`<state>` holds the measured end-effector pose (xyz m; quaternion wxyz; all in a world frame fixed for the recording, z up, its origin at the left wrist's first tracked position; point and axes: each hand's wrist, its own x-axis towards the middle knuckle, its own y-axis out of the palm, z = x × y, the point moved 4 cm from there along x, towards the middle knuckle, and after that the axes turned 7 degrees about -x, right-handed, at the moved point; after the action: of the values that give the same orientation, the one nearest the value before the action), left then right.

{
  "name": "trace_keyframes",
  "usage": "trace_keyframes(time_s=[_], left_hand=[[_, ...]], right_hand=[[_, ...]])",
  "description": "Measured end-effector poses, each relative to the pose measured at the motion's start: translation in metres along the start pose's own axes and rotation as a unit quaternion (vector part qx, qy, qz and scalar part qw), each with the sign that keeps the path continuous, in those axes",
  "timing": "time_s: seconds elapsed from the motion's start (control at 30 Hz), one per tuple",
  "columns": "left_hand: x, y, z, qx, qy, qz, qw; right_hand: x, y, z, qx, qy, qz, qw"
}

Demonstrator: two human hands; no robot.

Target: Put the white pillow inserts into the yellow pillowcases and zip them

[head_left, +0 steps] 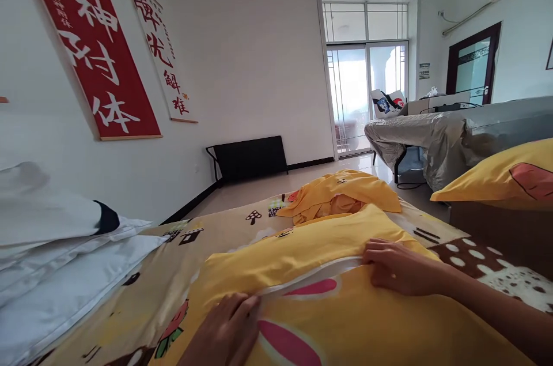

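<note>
White walls [254,72] fill the background, with a red scroll [101,60] and a white scroll [161,55] at upper left and a glass door [348,95] at upper right. Across the lower half of the frame spreads a patterned bed [235,225]. On it, at lower centre, lies the yellow pillowcase [345,320], a white strip [317,275] showing in its long gap. The left hand [235,323] grasps its cloth at the gap's left end; the right hand [391,268] pinches the edge at the right end. Crumpled yellow cloth [367,187] lies just beyond, white bedding [82,274] at the left edge.
</note>
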<state>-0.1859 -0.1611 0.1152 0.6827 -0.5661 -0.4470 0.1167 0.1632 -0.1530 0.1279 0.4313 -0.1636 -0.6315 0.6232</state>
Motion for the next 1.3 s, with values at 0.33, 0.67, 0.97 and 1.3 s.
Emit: trace_keyframes(time_s=[0.33,0.67,0.97,1.3], left_hand=[[0.018,-0.007,0.016,-0.043,-0.066,0.025,0.997],[0.049,0.011,0.054,-0.119,-0.195,-0.038,0.973],[0.001,0.002,0.073,-0.094,-0.154,-0.025,0.983],[0.005,0.001,0.082,-0.153,-0.196,-0.048,0.967]], right_hand=[[0.008,0.000,0.001,-0.193,-0.033,-0.051,0.979],[0.051,0.018,-0.030,-0.125,0.133,0.006,0.983],[0.014,0.008,-0.086,0.070,0.127,0.047,0.988],[-0.019,0.007,-0.097,0.015,0.181,-0.159,0.970]])
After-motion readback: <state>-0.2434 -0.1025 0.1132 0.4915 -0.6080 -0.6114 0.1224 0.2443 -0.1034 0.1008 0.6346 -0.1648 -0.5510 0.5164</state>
